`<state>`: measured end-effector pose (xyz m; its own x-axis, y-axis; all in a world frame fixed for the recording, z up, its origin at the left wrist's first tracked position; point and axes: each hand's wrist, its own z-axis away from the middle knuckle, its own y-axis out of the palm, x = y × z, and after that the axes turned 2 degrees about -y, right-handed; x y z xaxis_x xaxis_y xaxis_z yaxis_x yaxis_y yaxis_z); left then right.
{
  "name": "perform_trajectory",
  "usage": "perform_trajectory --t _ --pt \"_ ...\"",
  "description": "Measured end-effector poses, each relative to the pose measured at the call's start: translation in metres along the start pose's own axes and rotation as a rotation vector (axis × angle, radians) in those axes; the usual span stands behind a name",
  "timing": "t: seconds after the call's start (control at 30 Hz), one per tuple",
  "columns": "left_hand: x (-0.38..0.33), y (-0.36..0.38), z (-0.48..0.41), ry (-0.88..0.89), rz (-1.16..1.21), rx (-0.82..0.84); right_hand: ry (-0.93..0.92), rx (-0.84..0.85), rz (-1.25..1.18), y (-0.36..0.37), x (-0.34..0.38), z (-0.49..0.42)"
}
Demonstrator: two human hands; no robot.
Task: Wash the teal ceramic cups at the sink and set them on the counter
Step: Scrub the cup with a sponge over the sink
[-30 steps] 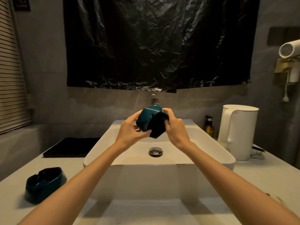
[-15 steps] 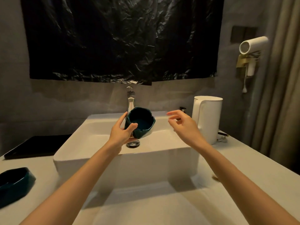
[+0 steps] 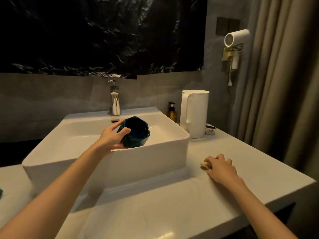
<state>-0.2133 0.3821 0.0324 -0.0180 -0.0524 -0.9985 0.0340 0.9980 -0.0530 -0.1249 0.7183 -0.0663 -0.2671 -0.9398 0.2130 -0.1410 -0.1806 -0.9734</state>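
Observation:
My left hand (image 3: 112,138) grips a teal faceted ceramic cup (image 3: 136,133) over the white sink basin (image 3: 155,152), near its front rim; the cup is tilted with its dark opening facing me. Out on the white counter (image 3: 172,204) to the right of the sink, my right hand (image 3: 220,167) lies with curled fingers on a small pale sponge or cloth (image 3: 204,164). A sliver of a second teal cup (image 3: 0,192) shows at the far left edge of the counter.
A chrome faucet (image 3: 115,104) stands behind the basin. A white kettle (image 3: 194,113) and an amber pump bottle (image 3: 171,112) sit at the back right of the counter. A hair dryer (image 3: 235,38) hangs on the wall beside a curtain (image 3: 284,83).
My right hand left the cup and dropped to the counter on the right, onto the pale object. My left hand alone now holds the cup. The view swung right.

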Motion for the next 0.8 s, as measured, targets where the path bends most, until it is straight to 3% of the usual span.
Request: perform_trajectory --t 0.23,0.37,0.47,0.63,0.8 --pt "-0.003 -0.004 0.004 -0.013 -0.018 -0.004 -0.132 -0.268 -0.249 -0.012 0.021 0.002" --pt "-0.003 -0.006 0.005 0.004 -0.003 -0.019 -0.343 -0.526 -0.501 -0.054 0.074 0.016" --pt "-0.005 -0.006 0.007 0.026 0.002 -0.018 -0.58 -0.566 -0.625 -0.08 0.119 0.016" --pt "-0.005 -0.008 0.01 0.07 0.044 0.003 -0.795 -0.506 -0.449 -0.079 0.196 -0.008" --pt "-0.002 -0.011 0.005 0.109 0.09 -0.028 -0.781 -0.567 -0.266 -0.073 0.231 -0.037"
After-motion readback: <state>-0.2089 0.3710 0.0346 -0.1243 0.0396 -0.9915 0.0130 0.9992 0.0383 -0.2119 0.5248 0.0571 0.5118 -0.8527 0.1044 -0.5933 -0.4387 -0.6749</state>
